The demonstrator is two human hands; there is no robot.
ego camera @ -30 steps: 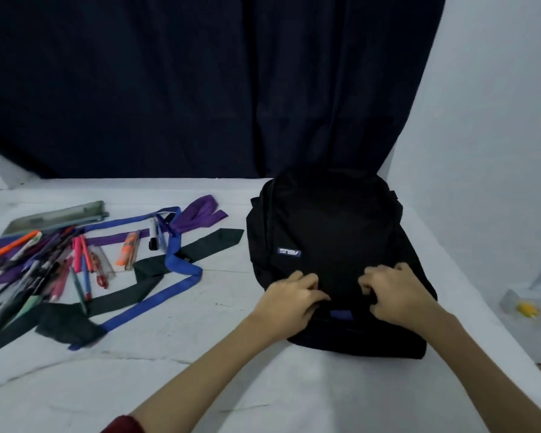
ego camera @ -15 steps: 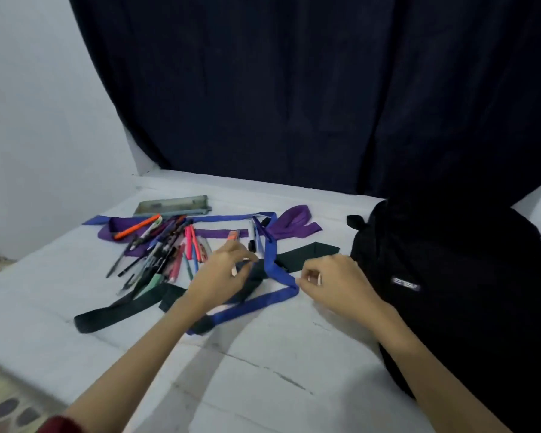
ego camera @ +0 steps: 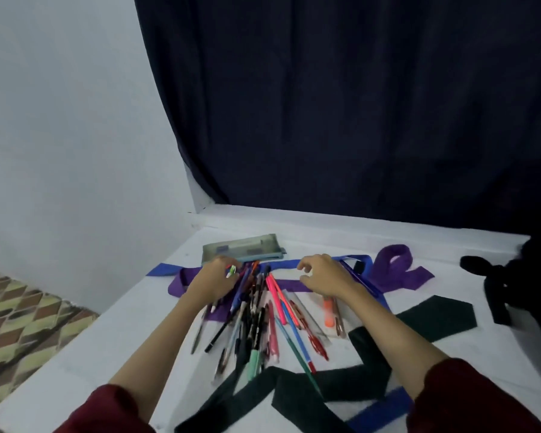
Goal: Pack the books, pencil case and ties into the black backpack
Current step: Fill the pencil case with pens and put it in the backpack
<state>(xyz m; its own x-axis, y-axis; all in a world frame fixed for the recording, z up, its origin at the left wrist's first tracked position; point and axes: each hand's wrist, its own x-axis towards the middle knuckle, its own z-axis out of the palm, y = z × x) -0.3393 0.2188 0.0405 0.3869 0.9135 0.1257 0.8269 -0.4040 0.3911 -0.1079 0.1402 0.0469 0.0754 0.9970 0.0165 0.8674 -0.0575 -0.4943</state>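
Note:
A grey-green pencil case lies flat at the far side of the white table. Just in front of it a heap of loose pens and markers fans toward me. My left hand rests on the far left end of the heap, fingers curled among the pens. My right hand hovers over the heap's far right end with fingers spread and nothing in it. A purple tie, a blue tie and a dark green tie lie tangled around the pens. The black backpack shows only at the right edge.
The white table ends at the left over a patterned floor. A white wall stands at the left and a dark curtain hangs behind the table. An orange highlighter lies under my right forearm.
My view has swung left from the backpack to the pens. Both hands left the backpack, passed over the blue tie, and now reach the far end of the pen heap.

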